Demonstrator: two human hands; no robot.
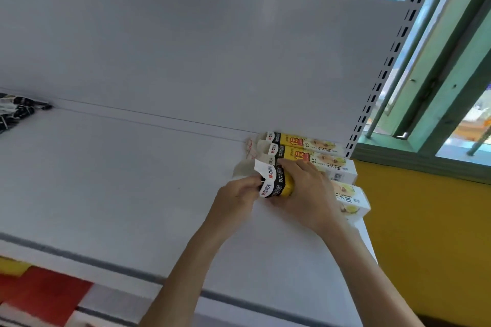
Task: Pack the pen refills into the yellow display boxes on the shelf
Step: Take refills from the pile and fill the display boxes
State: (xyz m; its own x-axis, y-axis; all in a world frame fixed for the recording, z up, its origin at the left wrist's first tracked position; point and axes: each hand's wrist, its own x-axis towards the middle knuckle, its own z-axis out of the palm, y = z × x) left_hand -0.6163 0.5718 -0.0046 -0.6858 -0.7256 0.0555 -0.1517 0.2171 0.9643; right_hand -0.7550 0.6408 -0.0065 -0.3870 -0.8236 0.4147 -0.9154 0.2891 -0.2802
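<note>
At shelf (132,180) right end | yellow box (279,188), flap open | left hand (235,200), right hand (312,194) gripping it

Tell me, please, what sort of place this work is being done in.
Probably a stationery shop or its stockroom: a white metal retail shelf with a slotted grey upright, printed yellow cardboard display boxes lying at its right end, and loose black pen refills piled at the far left.
</note>
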